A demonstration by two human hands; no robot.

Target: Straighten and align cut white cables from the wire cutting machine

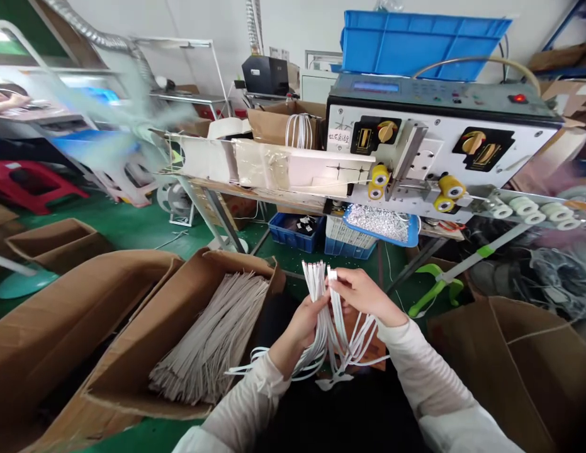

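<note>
White wires gather in a loose bundle (pixel 321 321) held upright at the near centre, their lower ends splaying into loops. The left hand (pixel 304 324) is closed around the bundle's middle. The right hand (pixel 363 296) sits higher, its fingers (pixel 342 283) curled in and pinching the top ends beside a small white connector (pixel 332 274). Just left, an open cardboard box (pixel 240 267) holds a long sheaf of pale cables (pixel 210 340); another cardboard box (pixel 514 371) stands near right. Farther off, a wire-cutting machine (pixel 444 126) with yellow rollers (pixel 450 185) stands on a wooden tabletop (pixel 255 196), a blue crate (pixel 415 44) behind it. Below the machine, a blue tray (pixel 377 225) carries small metal terminals, above the green floor (pixel 132 220).
</note>
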